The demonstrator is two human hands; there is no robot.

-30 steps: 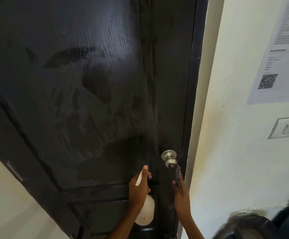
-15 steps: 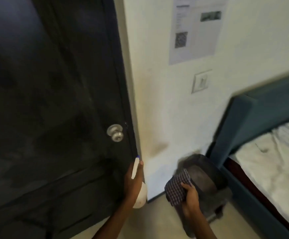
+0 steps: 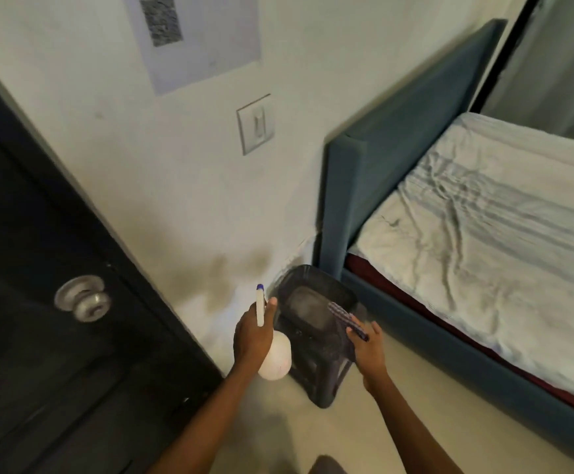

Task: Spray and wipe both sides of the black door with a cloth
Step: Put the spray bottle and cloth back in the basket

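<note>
The black door fills the left side of the view, closed, with a silver round knob. My left hand grips a white spray bottle with a blue-tipped nozzle pointing up, to the right of the door frame. My right hand holds a folded checked cloth above a dark bin. Both hands are away from the door, in front of the white wall.
A dark waste bin stands on the floor against the wall, just behind my hands. A bed with a teal frame and a white sheet takes up the right side. A light switch and a paper notice are on the wall.
The view has swung right, from the door face to the wall, bin and bed. Both hands have left the door near the knob and now hover over the bin, still holding bottle and cloth.
</note>
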